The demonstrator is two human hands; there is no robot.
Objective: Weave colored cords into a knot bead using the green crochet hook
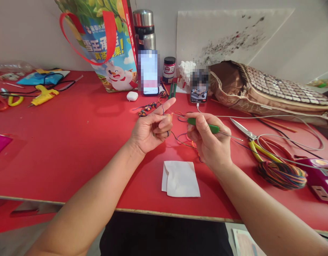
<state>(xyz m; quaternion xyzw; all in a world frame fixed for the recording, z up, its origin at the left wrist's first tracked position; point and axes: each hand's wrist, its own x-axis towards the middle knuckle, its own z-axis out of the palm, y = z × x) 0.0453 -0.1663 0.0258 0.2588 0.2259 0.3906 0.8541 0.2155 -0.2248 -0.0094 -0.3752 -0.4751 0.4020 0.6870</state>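
My right hand (211, 142) grips a crochet hook by its green handle (210, 127); its thin metal shaft points right, toward the scissors. Thumb and fingers of my left hand (154, 126) are closed on multicoloured yarn (172, 115), while the index finger stretches out up and to the right. Loose yarn strands (192, 144) hang and lie between the two hands. Just behind the left hand lie several small knotted yarn pieces (148, 107). A wound bundle of multicoloured yarn (282, 175) rests to the right of my right forearm.
A folded white paper (181, 179) lies near the front table edge. Scissors (253, 138), a charging cable (283, 116) and a purple power strip (321, 177) are at right. Two phones (149, 73), a shopping bag (113, 46) and a sequined bag (275, 89) stand behind. A glue gun (43, 94) lies left.
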